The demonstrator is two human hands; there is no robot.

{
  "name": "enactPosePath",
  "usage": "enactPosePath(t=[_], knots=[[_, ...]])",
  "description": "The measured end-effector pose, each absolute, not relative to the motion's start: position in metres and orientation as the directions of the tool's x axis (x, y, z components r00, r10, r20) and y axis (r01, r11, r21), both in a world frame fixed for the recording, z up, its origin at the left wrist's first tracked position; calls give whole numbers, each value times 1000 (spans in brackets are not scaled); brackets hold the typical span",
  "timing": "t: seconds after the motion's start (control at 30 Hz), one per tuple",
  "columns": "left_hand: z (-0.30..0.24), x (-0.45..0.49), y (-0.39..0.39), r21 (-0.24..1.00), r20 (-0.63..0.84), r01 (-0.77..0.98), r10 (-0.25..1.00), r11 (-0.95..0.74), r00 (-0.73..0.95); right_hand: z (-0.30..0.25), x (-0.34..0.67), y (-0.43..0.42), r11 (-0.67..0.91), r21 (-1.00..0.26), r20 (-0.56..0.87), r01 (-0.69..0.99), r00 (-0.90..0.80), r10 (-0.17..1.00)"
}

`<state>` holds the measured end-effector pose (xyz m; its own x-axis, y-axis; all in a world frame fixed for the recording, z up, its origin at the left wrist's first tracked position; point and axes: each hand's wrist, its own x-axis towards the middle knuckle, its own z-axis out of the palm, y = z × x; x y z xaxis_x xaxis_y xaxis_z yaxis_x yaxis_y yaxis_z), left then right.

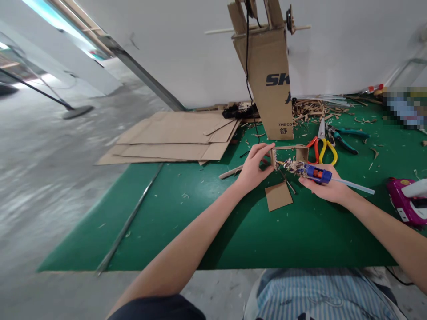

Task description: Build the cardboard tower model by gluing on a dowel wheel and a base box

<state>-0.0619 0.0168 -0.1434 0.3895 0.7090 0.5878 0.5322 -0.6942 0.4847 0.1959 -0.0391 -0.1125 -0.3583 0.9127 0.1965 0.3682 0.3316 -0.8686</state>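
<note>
The left hand (255,166) pinches a small open tan corrugated-cardboard frame (290,153) at its near end, thumb and fingers closed narrowly on the cardboard. The frame extends rightward from those fingertips, held above the mat. The right hand (325,184) lies palm-up, its fingers curled closely around a small blue-and-orange hot glue gun (318,174). A long translucent glue stick (353,186) projects from the gun's rear, beyond the right fingers. The gun's front end sits in a tangled clump of glue-strung shreds (293,166) at the frame's lower edge, just past the right fingertips.

Below the fingers of both hands, a flat square of tan cardboard (278,196) lies on a green work mat (233,231). Above the right fingers lie orange-and-yellow-handled scissors (325,151) and green-handled pliers (347,138). Beyond the left fingers stands a tall printed cardboard box (267,80), with flattened tan cardboard sheets (170,138) further left. Well right of the right fingers sits a magenta-and-white plastic device (408,202).
</note>
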Motion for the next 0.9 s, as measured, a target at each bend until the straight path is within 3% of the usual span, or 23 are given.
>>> enactPosePath(t=[0.9], knots=[[-142, -63, 16, 517, 571, 537, 736, -666, 363, -103, 196, -43, 276, -893, 130, 355, -385, 914]])
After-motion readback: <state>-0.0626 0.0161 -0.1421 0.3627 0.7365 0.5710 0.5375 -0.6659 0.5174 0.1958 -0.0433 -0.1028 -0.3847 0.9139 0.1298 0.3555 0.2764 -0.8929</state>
